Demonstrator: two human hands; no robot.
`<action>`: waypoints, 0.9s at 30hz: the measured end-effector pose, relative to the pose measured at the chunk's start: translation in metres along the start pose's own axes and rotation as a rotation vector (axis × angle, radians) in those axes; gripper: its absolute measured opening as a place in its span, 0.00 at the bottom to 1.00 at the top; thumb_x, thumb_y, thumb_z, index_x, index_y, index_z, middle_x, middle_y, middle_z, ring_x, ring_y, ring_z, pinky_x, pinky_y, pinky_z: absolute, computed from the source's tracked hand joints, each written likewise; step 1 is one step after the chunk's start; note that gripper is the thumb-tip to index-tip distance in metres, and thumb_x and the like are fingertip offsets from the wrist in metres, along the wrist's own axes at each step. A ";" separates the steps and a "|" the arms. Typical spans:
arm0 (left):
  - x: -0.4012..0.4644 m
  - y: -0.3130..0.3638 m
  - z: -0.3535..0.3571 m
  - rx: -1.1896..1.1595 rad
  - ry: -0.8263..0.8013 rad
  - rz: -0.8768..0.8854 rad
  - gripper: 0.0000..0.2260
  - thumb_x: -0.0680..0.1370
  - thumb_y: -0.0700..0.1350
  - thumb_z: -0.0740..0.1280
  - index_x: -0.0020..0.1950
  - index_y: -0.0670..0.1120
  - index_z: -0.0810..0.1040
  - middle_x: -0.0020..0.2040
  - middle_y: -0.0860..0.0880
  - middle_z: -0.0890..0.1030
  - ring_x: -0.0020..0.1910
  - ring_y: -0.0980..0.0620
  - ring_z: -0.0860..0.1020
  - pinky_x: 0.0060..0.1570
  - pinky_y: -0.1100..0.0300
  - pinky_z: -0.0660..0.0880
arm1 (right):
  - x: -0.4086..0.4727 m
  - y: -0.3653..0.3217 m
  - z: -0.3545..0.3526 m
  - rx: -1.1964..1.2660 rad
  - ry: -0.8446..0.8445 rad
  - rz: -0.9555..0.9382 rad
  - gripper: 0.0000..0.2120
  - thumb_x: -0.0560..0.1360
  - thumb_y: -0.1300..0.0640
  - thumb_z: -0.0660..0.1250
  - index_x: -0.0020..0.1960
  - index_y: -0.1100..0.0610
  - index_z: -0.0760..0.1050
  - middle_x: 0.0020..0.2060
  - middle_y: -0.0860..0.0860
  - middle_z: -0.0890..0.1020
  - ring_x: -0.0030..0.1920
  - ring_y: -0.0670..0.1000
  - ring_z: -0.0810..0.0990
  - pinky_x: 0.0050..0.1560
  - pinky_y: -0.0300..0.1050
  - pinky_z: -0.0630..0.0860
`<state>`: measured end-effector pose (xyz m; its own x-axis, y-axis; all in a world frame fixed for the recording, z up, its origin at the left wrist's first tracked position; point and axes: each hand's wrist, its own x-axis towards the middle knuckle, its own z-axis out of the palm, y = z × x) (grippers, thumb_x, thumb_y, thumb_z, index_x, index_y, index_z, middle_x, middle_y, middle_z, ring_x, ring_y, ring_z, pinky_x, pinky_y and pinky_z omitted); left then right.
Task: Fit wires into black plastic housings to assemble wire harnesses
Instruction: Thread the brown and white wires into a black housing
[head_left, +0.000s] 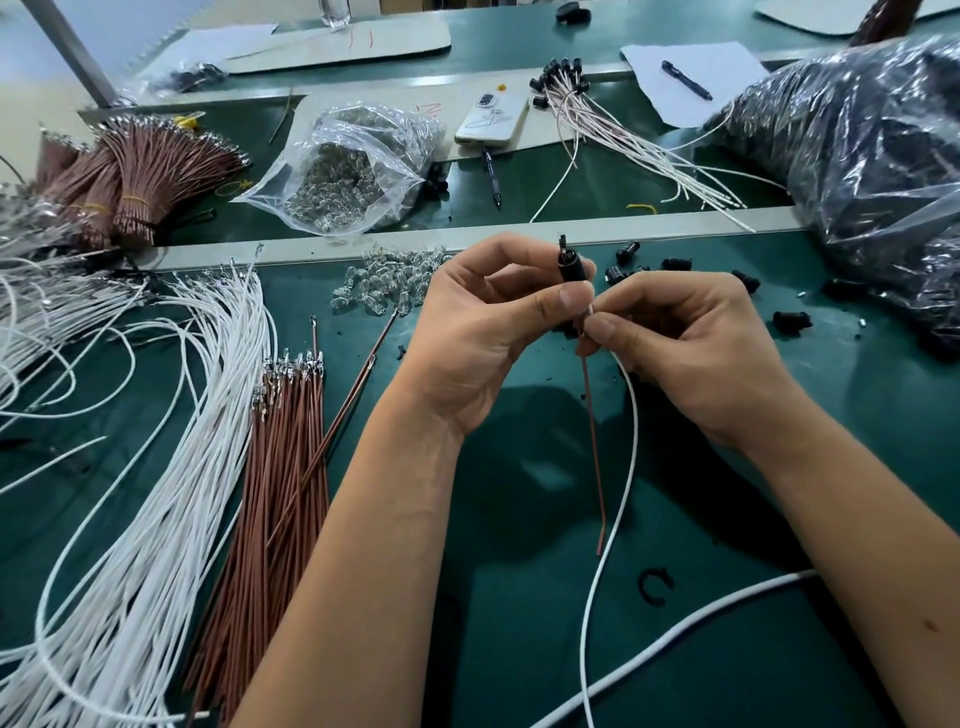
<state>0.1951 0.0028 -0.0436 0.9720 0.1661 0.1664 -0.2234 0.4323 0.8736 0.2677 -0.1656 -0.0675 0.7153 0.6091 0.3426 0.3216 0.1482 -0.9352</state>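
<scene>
My left hand pinches a small black plastic housing, held upright above the green table. Right beside it, my right hand pinches a white wire and a brown wire just below the housing. Both wires hang down toward me over the mat. Where the wires enter the housing is hidden by my fingers. Loose black housings lie scattered just beyond my right hand.
A fan of white wires and a row of brown wires lie at the left. Small clear bulbs sit behind my left hand. Finished harnesses, a phone and plastic bags lie farther back.
</scene>
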 end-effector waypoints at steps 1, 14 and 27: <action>0.000 0.000 0.000 -0.004 -0.009 0.004 0.10 0.66 0.31 0.73 0.38 0.46 0.83 0.42 0.44 0.85 0.38 0.50 0.82 0.44 0.60 0.80 | 0.000 0.000 0.000 0.007 -0.002 -0.001 0.03 0.74 0.61 0.74 0.46 0.60 0.83 0.37 0.51 0.87 0.37 0.44 0.84 0.42 0.33 0.77; 0.000 0.000 0.005 -0.076 -0.113 0.086 0.16 0.61 0.27 0.74 0.35 0.48 0.84 0.41 0.46 0.85 0.41 0.50 0.83 0.46 0.60 0.80 | 0.000 -0.004 -0.001 -0.024 -0.005 -0.016 0.04 0.74 0.59 0.74 0.47 0.60 0.84 0.37 0.52 0.87 0.34 0.46 0.79 0.35 0.36 0.74; 0.001 -0.003 0.004 -0.100 -0.072 0.110 0.17 0.60 0.25 0.75 0.35 0.47 0.84 0.39 0.46 0.85 0.40 0.52 0.84 0.45 0.62 0.80 | 0.002 0.000 0.001 -0.067 -0.049 -0.016 0.04 0.78 0.61 0.71 0.45 0.60 0.79 0.34 0.61 0.81 0.30 0.43 0.73 0.34 0.34 0.70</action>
<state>0.1974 -0.0022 -0.0445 0.9431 0.1552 0.2940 -0.3316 0.5016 0.7990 0.2683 -0.1637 -0.0672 0.6789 0.6448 0.3512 0.3747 0.1071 -0.9210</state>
